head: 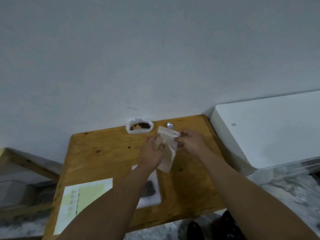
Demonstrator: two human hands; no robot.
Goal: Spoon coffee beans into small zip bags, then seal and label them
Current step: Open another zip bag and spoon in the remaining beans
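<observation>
Here I hold a small zip bag [166, 149] above the middle of the wooden table [107, 153], both hands on it. My left hand [152, 153] pinches the bag's left side, thumb in front and fingers curled behind; my right hand [191, 142] pinches its upper right corner between fingertips. Both grips are pressed together on the thin film. The bag hangs tilted, its top toward the wall, its lower end clear of the table.

The table's far edge meets the white wall [155, 58], and its right edge runs beside a white box [268, 132]. Bare wood lies open on the left half and in front of my right forearm.

The bag is clear, crinkled plastic, rectangular, and looks tan against the wood. The table is knotty plywood. At the far edge sits a white container of dark coffee beans [140, 126], and just right of it a metal spoon [170, 125], its bowl showing above the bag. Near me lie a pale green and white label sheet [84, 200] and, under my left forearm, a white-edged bag holding something dark [150, 189], too blurred to tell.
</observation>
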